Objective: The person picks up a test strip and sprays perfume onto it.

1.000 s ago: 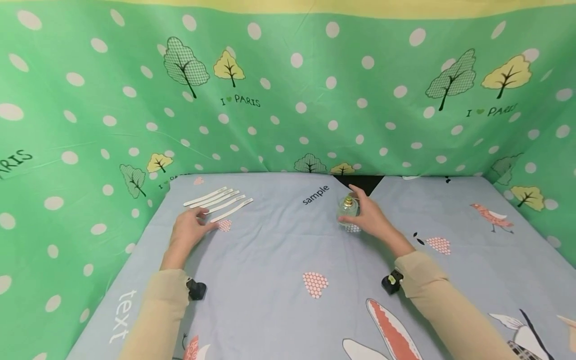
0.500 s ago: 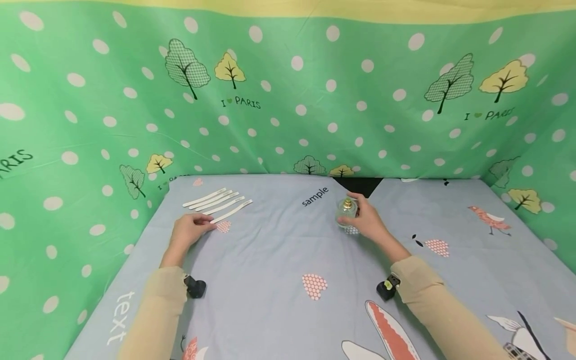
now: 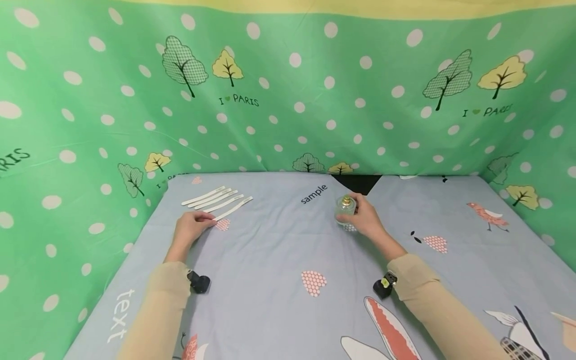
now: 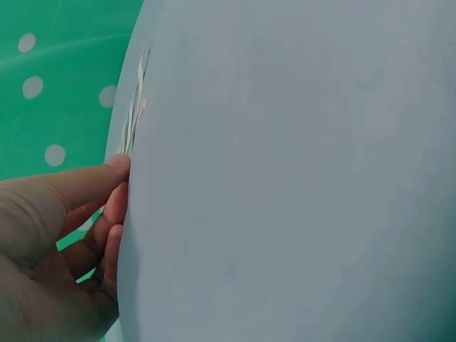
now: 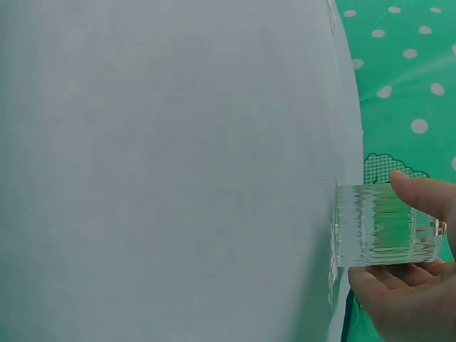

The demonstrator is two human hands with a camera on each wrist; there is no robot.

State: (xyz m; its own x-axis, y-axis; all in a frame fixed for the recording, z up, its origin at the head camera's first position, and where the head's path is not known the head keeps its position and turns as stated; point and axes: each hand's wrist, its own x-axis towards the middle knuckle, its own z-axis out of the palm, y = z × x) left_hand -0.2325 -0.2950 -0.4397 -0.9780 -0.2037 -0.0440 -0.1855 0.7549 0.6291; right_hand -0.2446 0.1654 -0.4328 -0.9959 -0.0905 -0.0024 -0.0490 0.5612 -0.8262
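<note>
Several narrow white paper strips (image 3: 220,199) with small print at their far ends lie fanned out at the left of the sheet. My left hand (image 3: 192,229) pinches the near end of the closest strip (image 3: 234,208) between thumb and fingers; in the left wrist view the thumb tip (image 4: 120,161) is right at the strips' ends. On the other side, my right hand (image 3: 368,217) grips a clear ribbed glass perfume bottle (image 3: 342,207) with a gold spray top. It stands upright, thumb on one side and fingers on the other. The right wrist view shows the bottle's base (image 5: 349,228) against the sheet.
A grey-blue printed sheet (image 3: 270,260) covers the surface. Behind it and along both sides hangs a green dotted cloth (image 3: 279,90). A black camera (image 3: 200,282) sits at the left wrist, another camera (image 3: 383,286) at the right.
My left thumb and fingers have come together on the near end of the closest strip, which has shifted slightly. My right hand's fingers have closed in around the bottle, which stays in place.
</note>
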